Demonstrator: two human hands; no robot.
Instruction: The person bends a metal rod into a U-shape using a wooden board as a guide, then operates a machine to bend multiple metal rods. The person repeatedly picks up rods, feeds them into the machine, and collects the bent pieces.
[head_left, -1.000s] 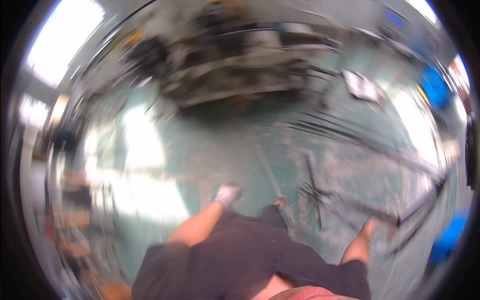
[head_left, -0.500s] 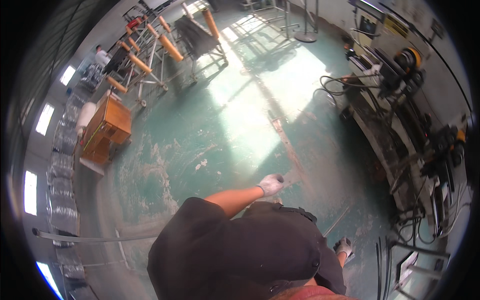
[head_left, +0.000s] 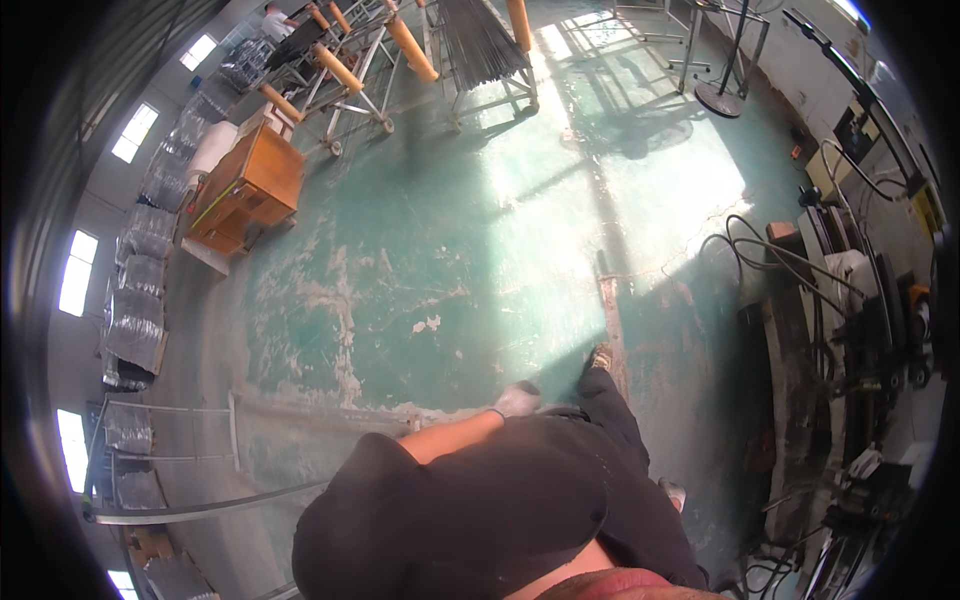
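Observation:
My left hand (head_left: 517, 399) wears a pale work glove with darker fingertips. It hangs in front of my body above the green floor (head_left: 400, 290), touching nothing I can see. Motion blur hides how its fingers lie. Low on the right, my right hand (head_left: 673, 493), also gloved, shows only in part beside my dark clothing. Whether it holds anything cannot be made out. One shoe (head_left: 600, 357) is stretched out ahead of me, on a worn strip of the floor.
Machinery with looping hoses (head_left: 770, 250) lines the right side. A wooden desk (head_left: 250, 190) stands at left, near plastic-wrapped stacks (head_left: 135, 310). Wheeled racks with orange rollers (head_left: 410, 48) and a person (head_left: 275, 22) are far off. A metal rail (head_left: 200, 512) crosses the lower left.
My view has shifted, with the desk and racks now farther right and higher. My foot has come into sight ahead. Both hands have shifted, and a thin rod near the right one no longer shows.

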